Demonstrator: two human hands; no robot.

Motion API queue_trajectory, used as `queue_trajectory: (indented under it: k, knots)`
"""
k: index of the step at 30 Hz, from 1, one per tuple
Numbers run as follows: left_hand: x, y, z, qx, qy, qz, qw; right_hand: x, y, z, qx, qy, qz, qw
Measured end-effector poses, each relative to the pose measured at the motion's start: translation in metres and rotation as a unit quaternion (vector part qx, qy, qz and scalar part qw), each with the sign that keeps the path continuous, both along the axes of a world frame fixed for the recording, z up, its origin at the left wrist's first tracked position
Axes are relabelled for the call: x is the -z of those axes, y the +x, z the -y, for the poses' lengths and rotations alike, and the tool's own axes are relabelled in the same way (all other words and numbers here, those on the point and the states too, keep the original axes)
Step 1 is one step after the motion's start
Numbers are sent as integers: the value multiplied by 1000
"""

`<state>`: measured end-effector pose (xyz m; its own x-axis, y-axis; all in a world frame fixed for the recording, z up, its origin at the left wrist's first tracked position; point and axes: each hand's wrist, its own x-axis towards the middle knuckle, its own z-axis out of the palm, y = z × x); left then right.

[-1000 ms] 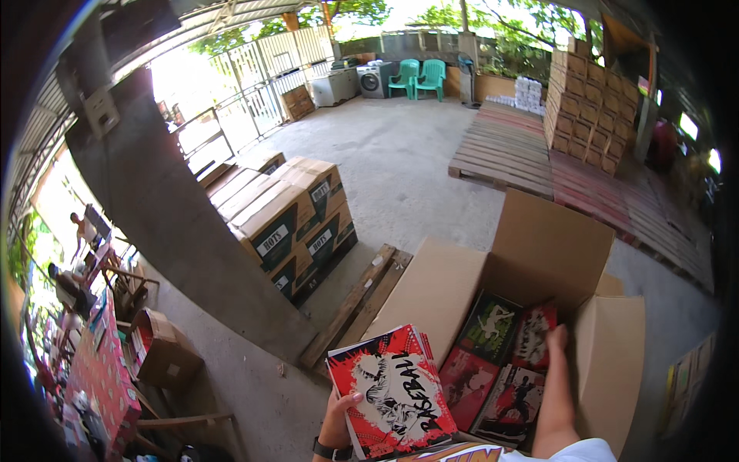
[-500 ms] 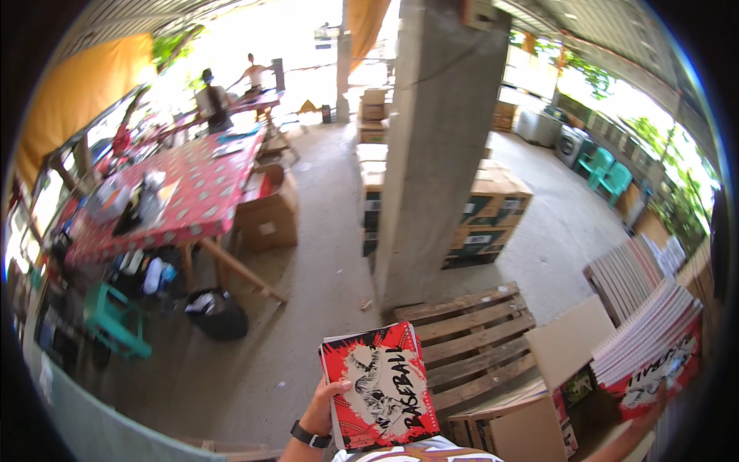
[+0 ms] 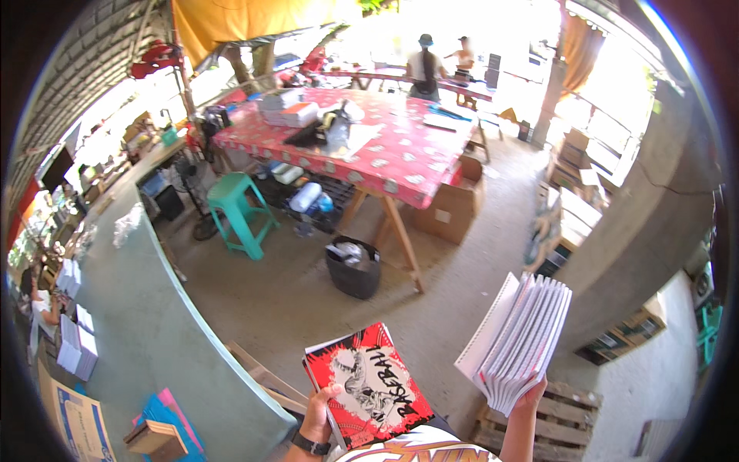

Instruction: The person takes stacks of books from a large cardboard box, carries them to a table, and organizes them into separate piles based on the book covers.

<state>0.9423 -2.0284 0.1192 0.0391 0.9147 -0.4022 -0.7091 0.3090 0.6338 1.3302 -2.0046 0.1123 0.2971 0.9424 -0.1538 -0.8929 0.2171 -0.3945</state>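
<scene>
My left hand point(image 3: 315, 414), with a black watch on its wrist, is closed around a small stack of notebooks point(image 3: 373, 385) in front of my body. The top cover is red, white and black with a drawn sports player, and the thumb rests on it. On the right, my right hand point(image 3: 529, 396) grips a thicker stack of spiral notebooks point(image 3: 517, 339) from below. Those notebooks stand upright, with their white page edges and spiral bindings fanned apart. Their covers are mostly hidden. The two stacks are apart.
A curved green-grey counter point(image 3: 204, 369) runs along the left, with notebook stacks point(image 3: 77, 346) on it. Ahead stand a red patterned table point(image 3: 400, 165), a green stool point(image 3: 239, 212) and a black bin point(image 3: 354, 268). A concrete pillar point(image 3: 639, 208) and a wooden pallet point(image 3: 558, 420) are at right.
The view has turned left, bringing the counter into sight. My right hand has lifted a stack of spiral notebooks from the pile at lower right. My left hand keeps its stack.
</scene>
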Motion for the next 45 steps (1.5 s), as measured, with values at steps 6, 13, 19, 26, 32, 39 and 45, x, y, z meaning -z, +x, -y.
queue_trajectory:
  k: [6,13,19,26,32,39,45]
  knots:
    - [25,-62,-87,-113,-4,-1,994,23,-98,-169,-166,7,-82,983]
    - [26,-124,-175,-219,-22,30,975,18,-208,-354,-318,-10,37,947]
    - [30,-186,-264,-334,28,26,942,39,-319,-504,-308,-37,7,951]
    - [29,-336,-400,-344,40,60,936,26,-459,-644,-259,10,-16,966]
    - [26,-446,-509,-305,25,53,951,11,-521,-752,-212,65,44,974]
    - [39,-537,-652,-285,7,24,958,-30,-606,-935,-149,118,42,981]
    - [32,-596,-788,-323,-6,-3,946,-21,-674,-1170,-151,143,86,974]
